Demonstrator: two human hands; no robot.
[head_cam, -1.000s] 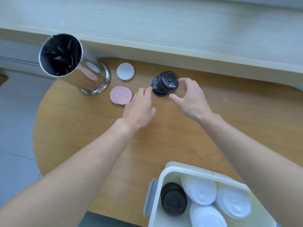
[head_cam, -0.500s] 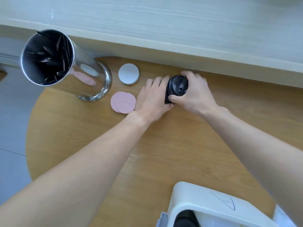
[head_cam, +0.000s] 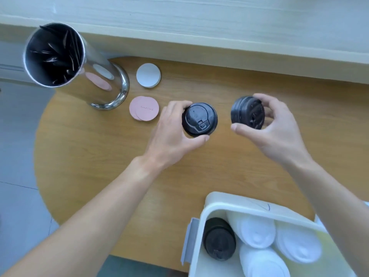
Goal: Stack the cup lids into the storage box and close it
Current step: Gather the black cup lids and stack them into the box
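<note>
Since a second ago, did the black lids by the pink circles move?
Yes. The one pile was split: the left hand holds some lids near the pink coasters, and the right hand holds the rest farther right.

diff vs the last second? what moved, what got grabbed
Both hands closed on the one black lid stack and split it: the left hand now grips one black lid, the right hand holds the rest of the stack, tilted on its side and drawn rightward. Unchanged: coasters, steel canister, open box with its lid stacks.
</note>
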